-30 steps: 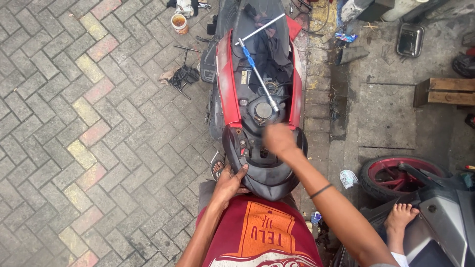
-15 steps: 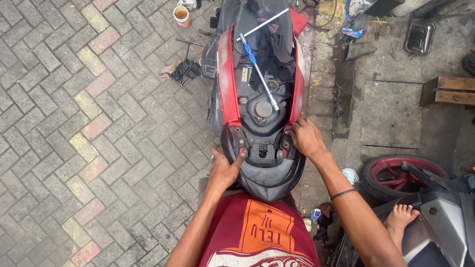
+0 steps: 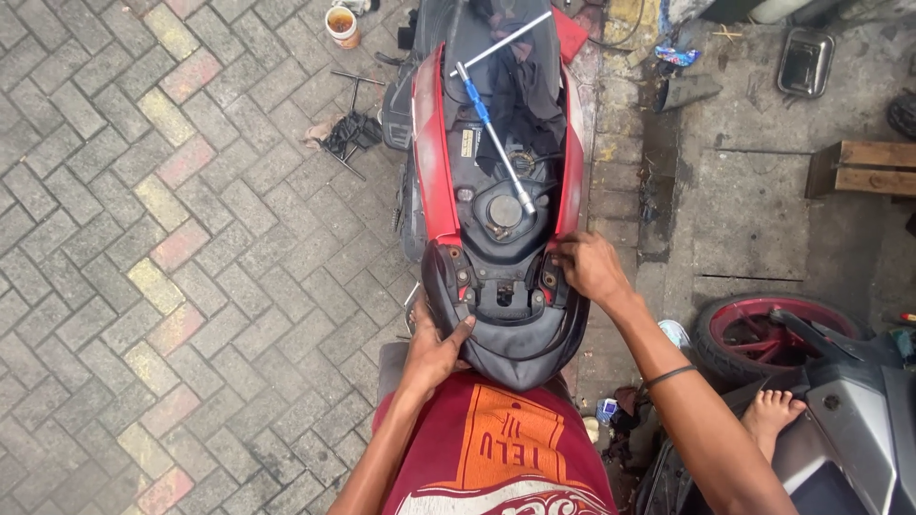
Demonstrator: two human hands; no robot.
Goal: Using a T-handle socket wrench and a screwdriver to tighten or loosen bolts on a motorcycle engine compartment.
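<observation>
A red and black scooter (image 3: 434, 162) stands before me with its seat off and the inner frame exposed. My left hand (image 3: 434, 348) grips the left rear edge of the black tail cover (image 3: 520, 348). On the other side, my right hand (image 3: 592, 267) presses on the cover's right edge beside the red side panel (image 3: 571, 172). A long T-handle wrench with a blue grip (image 3: 491, 129) lies across the open body, its tip near the round fuel cap (image 3: 503, 212).
A small cup (image 3: 342, 24) and black tools (image 3: 351, 132) lie on the brick paving to the left. A metal tray (image 3: 806, 59) and wooden block (image 3: 863, 170) are at right. Another scooter with a red wheel (image 3: 768, 329) and someone's bare foot (image 3: 768, 415) sit close on my right.
My right hand left the fuel cap area and came down to the right edge of the tail cover. My left hand stayed on the cover's left rear edge.
</observation>
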